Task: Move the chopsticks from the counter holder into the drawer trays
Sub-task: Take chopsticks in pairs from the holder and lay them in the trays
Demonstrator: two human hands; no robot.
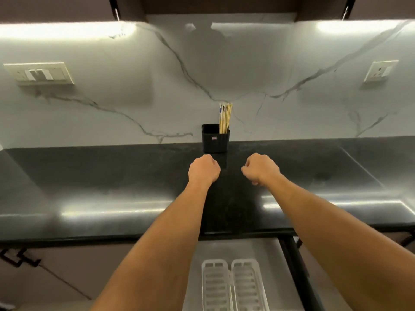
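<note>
Home kitchen. A dark polished stone counter runs left to right in front of me, backed by a white marble-look wall lit by strip lights under dark upper cabinets. A switch plate is on the wall at far left, a socket at far right. A black holder of chopsticks stands by the wall. Near me, an open drawer holds two slotted plastic trays.

A veined marble wall was lit by light strips under dark cabinets; a switch plate and socket were mounted above a black counter.
</note>
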